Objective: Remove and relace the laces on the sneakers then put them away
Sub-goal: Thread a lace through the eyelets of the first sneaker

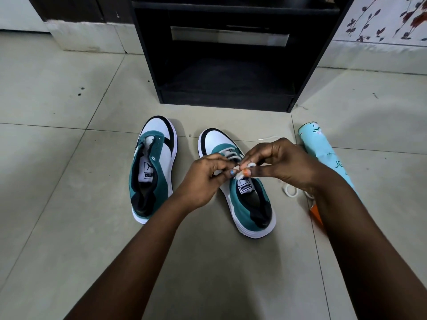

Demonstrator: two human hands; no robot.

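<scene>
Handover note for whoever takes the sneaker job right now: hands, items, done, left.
Left hand: pinching the white lace above the right-side sneaker.
Right hand: pinching the same lace, fingertips meeting the left hand's.
Right-side sneaker: on the floor tiles, lace crossing its front eyelets only, so relacing is partway.
Left-side sneaker: on the floor, eyelets bare, no lace in it.
Loose lace: lies on the floor right of the shoes, by the patterned tube.
Black shelf unit: behind the shoes, lower bay open.
Left: finish this shoe, lace the other, put both away.
</scene>
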